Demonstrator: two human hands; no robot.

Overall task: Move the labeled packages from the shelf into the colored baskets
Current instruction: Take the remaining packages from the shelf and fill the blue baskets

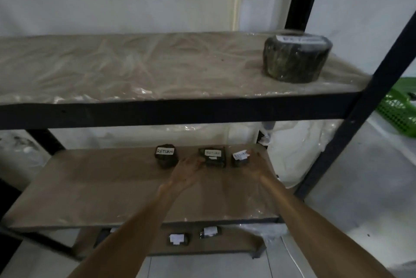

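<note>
Just beyond both hands (221, 168), three packages (212, 157).

Three dark RETURN-labeled packages (212, 157) on middle shelf (90, 187), green basket (400, 115) right

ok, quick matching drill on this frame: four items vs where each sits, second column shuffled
Items:
1. large round package
2. package with clear RETURN label
3. green basket
4. left hand

Places:
A. right edge of view, beyond the rack post
B. top shelf, right end
C. reaching at the middle shelf's centre package
D. middle shelf, leftmost of three

Pairs: 1-B, 2-D, 3-A, 4-C
</note>
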